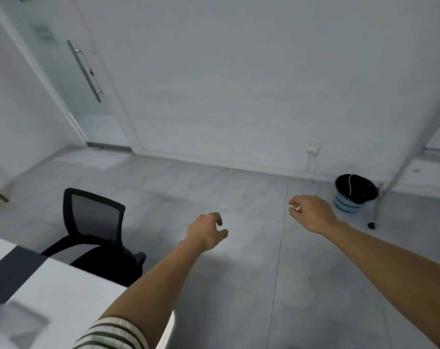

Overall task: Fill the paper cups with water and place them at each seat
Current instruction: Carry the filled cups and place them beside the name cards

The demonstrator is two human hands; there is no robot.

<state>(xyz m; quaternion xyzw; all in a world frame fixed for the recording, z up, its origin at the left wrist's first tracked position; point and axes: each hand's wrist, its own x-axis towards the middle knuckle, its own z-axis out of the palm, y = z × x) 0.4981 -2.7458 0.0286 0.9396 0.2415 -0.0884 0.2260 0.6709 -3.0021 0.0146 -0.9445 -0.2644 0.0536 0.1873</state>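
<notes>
White worktop (62, 285) edge lies just left of the black mesh office chair (95, 217); behind the chair is a glass door (50, 61), below it a grey tiled floor (239, 293). Right of the chair the left grip (206, 231) hangs loosely curled and holds nothing. Farther right, near a waste bin (356, 192), the right grip (312, 212) is curled; whether it pinches something I cannot tell. No paper cups in view.

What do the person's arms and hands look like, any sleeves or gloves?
The left hand and right hand are bare: no gloves or watch show. The forearms are uncovered. The left arm wears a short sleeve striped white and dark green. The right arm's sleeve is barely in view.
</notes>
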